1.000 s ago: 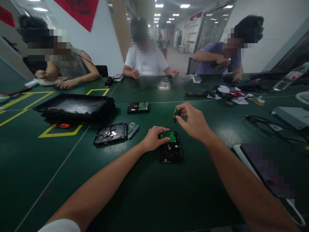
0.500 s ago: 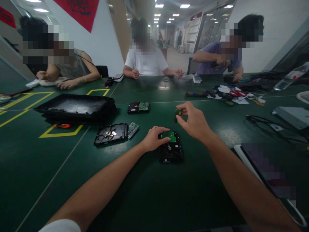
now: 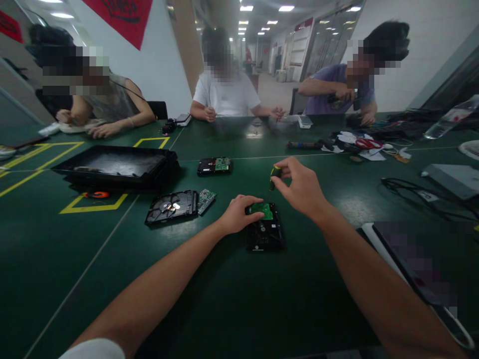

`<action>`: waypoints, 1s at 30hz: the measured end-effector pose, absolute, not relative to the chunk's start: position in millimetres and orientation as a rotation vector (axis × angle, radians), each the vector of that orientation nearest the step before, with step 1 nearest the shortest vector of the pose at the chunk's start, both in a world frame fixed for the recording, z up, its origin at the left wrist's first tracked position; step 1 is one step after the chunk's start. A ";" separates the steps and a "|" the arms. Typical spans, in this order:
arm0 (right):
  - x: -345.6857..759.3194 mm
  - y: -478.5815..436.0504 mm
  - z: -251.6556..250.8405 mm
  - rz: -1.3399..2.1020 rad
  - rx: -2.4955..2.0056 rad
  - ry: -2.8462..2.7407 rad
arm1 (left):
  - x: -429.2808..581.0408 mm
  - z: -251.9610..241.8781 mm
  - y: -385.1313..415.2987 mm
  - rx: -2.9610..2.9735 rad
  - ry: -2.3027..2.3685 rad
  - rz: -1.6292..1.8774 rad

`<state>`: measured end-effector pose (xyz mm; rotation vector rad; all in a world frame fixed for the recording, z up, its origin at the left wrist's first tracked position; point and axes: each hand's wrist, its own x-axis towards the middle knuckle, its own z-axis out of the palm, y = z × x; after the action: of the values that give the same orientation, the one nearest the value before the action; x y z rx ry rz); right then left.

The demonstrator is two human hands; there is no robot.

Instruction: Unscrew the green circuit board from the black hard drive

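A black hard drive [image 3: 264,235] with a green circuit board [image 3: 266,211] at its far end lies flat on the table in front of me. My left hand [image 3: 239,213] grips its far left side, thumb across the board. In my right hand [image 3: 299,184] is a green and yellow screwdriver [image 3: 276,172], pinched by the handle and pointing down at the board's far right part. The tip is too small to make out. To the left lie an opened drive casing [image 3: 170,208] and a loose circuit board [image 3: 206,201]. Another hard drive [image 3: 214,166] lies farther back.
A stack of black panels [image 3: 119,167] stands on the left, an orange object [image 3: 98,194] by it. On the right are a tablet-like device [image 3: 407,264], black cables [image 3: 407,194], a grey box [image 3: 454,180] and scraps [image 3: 364,144]. Several people sit across the green table [image 3: 209,299].
The screwdriver handle has turned slightly in my right fingers and tilts a little differently. My left hand and the hard drive have stayed in place.
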<state>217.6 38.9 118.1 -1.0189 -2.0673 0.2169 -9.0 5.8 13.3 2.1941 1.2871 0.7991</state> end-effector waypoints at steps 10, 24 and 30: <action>216.4 37.4 117.7 0.155 -0.946 -2.098 | -9.1 12.2 6.7 2.195 1.279 0.812; 216.1 35.1 121.1 0.121 -0.923 -2.111 | -8.8 11.9 6.7 2.188 1.285 0.803; 214.5 33.0 120.7 0.246 -0.921 -2.085 | -9.2 9.9 8.0 2.186 1.284 0.802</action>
<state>214.5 33.0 120.7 -0.9212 -2.0851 0.2457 -9.2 8.0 9.9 2.1858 1.2837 0.8018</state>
